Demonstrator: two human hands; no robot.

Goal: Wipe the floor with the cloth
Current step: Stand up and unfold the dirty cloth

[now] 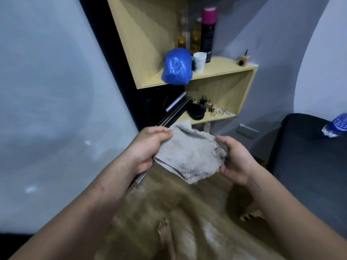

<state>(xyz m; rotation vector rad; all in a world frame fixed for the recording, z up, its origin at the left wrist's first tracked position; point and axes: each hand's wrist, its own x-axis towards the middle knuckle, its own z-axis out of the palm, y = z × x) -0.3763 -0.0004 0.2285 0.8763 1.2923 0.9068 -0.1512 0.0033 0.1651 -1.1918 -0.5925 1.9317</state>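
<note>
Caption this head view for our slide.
Left hand and right hand hold a grey cloth above the wooden floor.

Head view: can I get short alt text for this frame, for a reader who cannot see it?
The left hand and right hand grip opposite edges of a crumpled grey cloth, held above the wooden floor. Behind, a wooden shelf holds a blue plastic bag, a paper cup and a pink-capped bottle.

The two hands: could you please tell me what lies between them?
The grey cloth, gripped by the left hand and the right hand, in the head view.
</note>
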